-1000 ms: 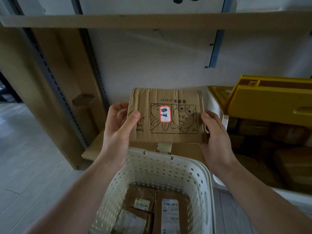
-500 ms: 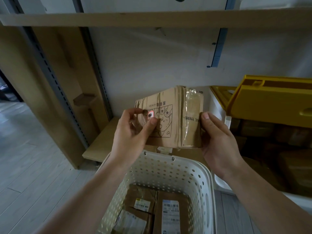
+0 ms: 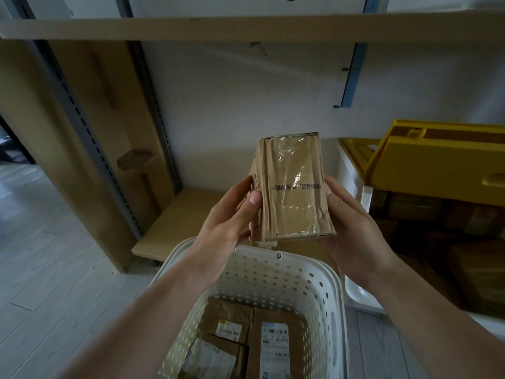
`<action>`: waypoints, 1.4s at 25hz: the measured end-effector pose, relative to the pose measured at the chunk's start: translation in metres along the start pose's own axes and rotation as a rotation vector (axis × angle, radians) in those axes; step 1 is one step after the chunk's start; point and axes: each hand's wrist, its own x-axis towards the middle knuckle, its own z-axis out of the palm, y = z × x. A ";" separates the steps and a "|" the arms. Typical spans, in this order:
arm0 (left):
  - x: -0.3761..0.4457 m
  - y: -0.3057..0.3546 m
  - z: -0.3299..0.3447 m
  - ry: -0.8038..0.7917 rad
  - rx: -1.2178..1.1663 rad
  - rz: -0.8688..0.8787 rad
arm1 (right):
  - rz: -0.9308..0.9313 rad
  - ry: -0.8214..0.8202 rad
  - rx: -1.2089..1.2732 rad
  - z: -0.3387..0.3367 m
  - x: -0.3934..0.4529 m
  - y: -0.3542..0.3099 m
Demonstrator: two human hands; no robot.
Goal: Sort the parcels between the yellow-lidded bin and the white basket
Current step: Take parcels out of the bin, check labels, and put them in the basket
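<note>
Turned taped-side-up since before, one parcel sits gripped by two hands' fingers (three parcels in one basket).

Floor: pale grey wood-look planks, seams running diagonally, filling the left side and showing again as a strip at lower right. Standing on it: one white basket with perforated walls, at lower centre. Low wooden shelf board: light tan, set just above the floor against the white wall, its near left corner beside the basket's far rim. Upper wooden shelf: same tan board, spanning the top of the view; whatever lies on it cannot be seen from below.
</note>
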 end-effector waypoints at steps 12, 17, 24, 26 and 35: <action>0.000 -0.004 0.001 -0.010 -0.039 -0.004 | -0.026 -0.022 -0.129 0.000 0.000 0.006; -0.003 0.000 0.004 -0.089 -0.092 -0.007 | 0.008 0.006 -0.268 0.004 -0.001 0.008; 0.000 0.015 -0.009 -0.062 -0.263 0.119 | 0.075 0.220 -0.228 0.012 -0.002 0.012; 0.000 0.020 -0.018 -0.011 -0.243 0.179 | -0.017 0.293 -0.236 0.012 -0.001 0.013; 0.003 0.014 -0.032 0.274 0.086 0.280 | -0.184 0.456 -0.363 0.023 -0.006 0.012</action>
